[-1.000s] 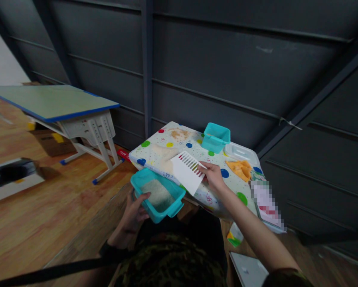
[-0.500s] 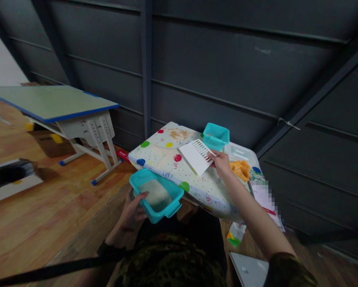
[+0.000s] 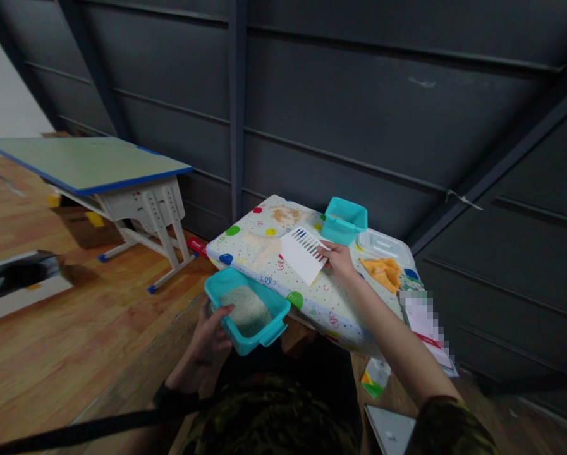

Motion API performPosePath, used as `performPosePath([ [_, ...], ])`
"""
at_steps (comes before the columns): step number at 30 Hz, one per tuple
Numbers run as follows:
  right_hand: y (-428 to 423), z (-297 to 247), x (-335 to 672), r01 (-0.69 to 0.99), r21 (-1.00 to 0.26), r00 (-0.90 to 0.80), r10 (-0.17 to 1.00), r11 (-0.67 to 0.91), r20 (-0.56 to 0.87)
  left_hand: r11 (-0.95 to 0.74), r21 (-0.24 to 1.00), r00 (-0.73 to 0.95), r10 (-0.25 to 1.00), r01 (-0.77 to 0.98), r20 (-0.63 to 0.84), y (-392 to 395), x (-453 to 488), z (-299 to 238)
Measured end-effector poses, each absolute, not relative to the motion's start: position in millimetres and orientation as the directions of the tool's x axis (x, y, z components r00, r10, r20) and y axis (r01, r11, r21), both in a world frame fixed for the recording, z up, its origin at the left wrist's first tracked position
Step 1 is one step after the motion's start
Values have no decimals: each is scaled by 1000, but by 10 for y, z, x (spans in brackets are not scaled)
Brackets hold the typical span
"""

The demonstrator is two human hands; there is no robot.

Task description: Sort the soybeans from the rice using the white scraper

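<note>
My left hand (image 3: 212,330) grips the near left side of a teal plastic container (image 3: 276,328), its thumb over the rim. White grains, perhaps rice, (image 3: 248,306) lie inside it, and it is held at the table's front edge. In my right hand (image 3: 337,258) is a flat white card with a row of slots (image 3: 304,258), pinched at its right edge. The card is over the table just right of a thin patch of pale grains (image 3: 262,245). Farther back lies a scatter of tan grains (image 3: 286,215). Whether the card touches the tabletop, I cannot tell.
A spotted cloth covers the small table (image 3: 245,230). A second teal container (image 3: 342,221), a clear lid (image 3: 385,246), an orange cloth (image 3: 382,273) and a clipboard (image 3: 423,319) are along its back and right. A green-topped desk (image 3: 88,161) stands left; a dark wall (image 3: 359,95) rises behind.
My right hand has moved the slotted card a little to the left, toward the pale grains. My left hand still holds the container in about the same place.
</note>
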State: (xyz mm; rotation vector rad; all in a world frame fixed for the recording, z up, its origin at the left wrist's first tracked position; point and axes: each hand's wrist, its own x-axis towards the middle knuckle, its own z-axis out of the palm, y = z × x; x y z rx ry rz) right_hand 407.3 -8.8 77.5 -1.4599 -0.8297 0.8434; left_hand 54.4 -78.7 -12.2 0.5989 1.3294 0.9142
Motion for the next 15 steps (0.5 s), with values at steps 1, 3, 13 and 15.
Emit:
performPosePath([
  [1,-128,776,4049,25,-999,463,886,-46,-29,538,815,-9,833,-215,-553,-791,550,-120],
  [3,-202,779,3990,29,-999,434,901,-42,-25,536,817,-10,835,-213,-550,-797,559,-106],
  [13,-563,692,3629,-36,-995,230,968,-96,-102,526,821,-30,838,-221,-545,-798,594,-15],
  [15,-638,687,3566,-11,-997,184,980,-79,-80,522,821,-28,840,-231,-542,-806,598,10],
])
